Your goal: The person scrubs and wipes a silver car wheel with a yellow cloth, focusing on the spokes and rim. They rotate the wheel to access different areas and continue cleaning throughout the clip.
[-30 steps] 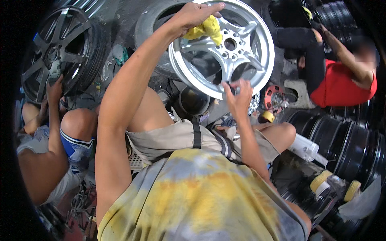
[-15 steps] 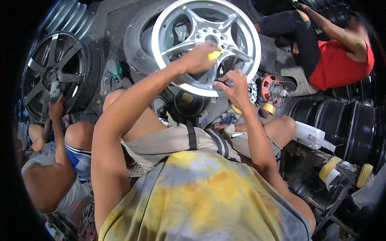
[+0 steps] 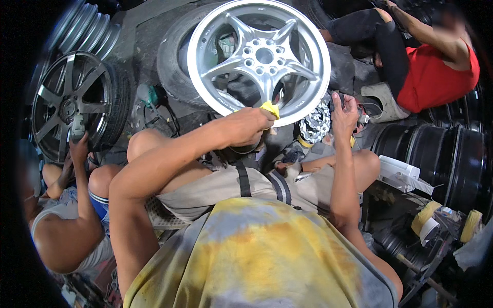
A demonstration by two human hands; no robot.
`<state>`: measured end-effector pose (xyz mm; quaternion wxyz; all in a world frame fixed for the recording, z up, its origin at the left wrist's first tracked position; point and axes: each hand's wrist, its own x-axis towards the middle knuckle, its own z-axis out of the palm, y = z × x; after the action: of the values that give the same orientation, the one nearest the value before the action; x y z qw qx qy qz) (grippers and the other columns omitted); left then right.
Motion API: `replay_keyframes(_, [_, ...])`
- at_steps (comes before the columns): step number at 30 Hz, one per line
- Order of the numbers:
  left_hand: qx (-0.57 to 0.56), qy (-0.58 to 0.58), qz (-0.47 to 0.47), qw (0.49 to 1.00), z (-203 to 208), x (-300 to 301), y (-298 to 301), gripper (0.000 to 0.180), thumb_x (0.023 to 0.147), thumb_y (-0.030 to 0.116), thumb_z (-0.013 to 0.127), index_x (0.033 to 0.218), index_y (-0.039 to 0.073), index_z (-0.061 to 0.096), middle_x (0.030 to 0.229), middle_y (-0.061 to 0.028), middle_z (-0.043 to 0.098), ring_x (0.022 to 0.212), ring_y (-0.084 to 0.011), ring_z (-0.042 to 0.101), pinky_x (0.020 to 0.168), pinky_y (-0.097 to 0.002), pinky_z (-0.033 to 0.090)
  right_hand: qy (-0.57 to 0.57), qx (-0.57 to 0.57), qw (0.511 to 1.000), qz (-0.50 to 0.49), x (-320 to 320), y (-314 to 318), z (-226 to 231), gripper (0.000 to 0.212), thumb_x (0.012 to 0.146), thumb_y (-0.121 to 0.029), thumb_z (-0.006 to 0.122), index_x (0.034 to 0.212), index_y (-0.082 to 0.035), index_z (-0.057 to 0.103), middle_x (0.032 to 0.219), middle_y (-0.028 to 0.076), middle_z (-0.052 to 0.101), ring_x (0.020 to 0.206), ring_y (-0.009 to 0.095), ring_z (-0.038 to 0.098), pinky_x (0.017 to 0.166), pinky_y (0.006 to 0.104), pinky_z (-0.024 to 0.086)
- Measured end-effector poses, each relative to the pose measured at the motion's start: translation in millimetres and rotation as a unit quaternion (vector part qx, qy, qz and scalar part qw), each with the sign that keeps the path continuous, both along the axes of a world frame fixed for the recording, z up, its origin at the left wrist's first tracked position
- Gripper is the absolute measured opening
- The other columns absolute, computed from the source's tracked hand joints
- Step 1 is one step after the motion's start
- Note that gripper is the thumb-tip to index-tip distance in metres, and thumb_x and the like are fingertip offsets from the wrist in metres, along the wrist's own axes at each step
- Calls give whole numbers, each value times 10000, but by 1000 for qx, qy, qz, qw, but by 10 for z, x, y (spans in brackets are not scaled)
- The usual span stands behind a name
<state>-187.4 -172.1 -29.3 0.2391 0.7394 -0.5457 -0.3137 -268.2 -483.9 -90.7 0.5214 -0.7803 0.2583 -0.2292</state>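
In front of me a silver alloy wheel rim [image 3: 264, 82] with star-like spokes lies tilted over a tyre. My left hand [image 3: 249, 127] is closed on a small folded yellow piece [image 3: 270, 109], paper or cloth, which touches the rim's near lip at the base of a spoke. To the right, just off the rim's edge, my right hand [image 3: 345, 112] is raised with its fingers bent. Something small and dark shows between its thumb and fingers; its kind is unclear.
A worn tyre [image 3: 172, 61] lies under the rim. At left, a person holds a power tool [image 3: 78, 126] against a dark wheel [image 3: 69, 102]; a green tool [image 3: 146, 95] lies nearby. Another person in red [image 3: 436, 79] sits at far right. Black rims [image 3: 431, 159] stand stacked at right.
My left hand has moved from the hub down to the near lip with the yellow piece. My right hand has left the rim, moving right. The rim's tilt has shifted slightly.
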Motion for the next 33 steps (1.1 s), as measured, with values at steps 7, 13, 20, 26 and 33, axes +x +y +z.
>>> replay_keyframes(7, [163,-39,92,982,61,519,418,410,768,41,598,1136,72,778,1033,-242,743,941,-389,729,913,-434,567,31,92,989,113,314,-176,499,298,984,-108,706,1202,62,596,977,84,673,755,135,700,618,238,569])
replay_keyframes(13, [99,-134,327,930,532,1010,964,289,823,126,608,1026,13,779,923,-271,731,878,-411,730,828,-454,571,105,-130,970,176,781,-655,511,250,935,-138,701,1120,12,628,958,88,696,883,185,712,708,305,576])
replay_keyframes(20, [78,-178,521,831,251,1476,1940,593,936,516,613,849,-56,746,781,-261,709,744,-388,728,738,-461,571,141,-110,977,114,1070,-1044,-40,231,918,-173,718,1028,-4,606,947,134,720,745,200,719,699,345,558])
replay_keyframes(26, [72,60,501,860,128,996,1431,649,905,613,720,848,-32,749,714,-63,662,616,-137,604,569,-313,483,92,100,983,123,1405,-805,-52,311,955,-172,708,1158,25,578,956,106,702,730,140,676,633,281,558])
replay_keyframes(33, [84,132,522,839,-255,908,1242,487,886,415,769,881,-72,754,764,-100,710,629,-150,639,546,-319,488,145,219,953,150,1528,-779,-88,463,979,-378,715,1216,20,697,894,47,675,745,105,573,663,232,502])
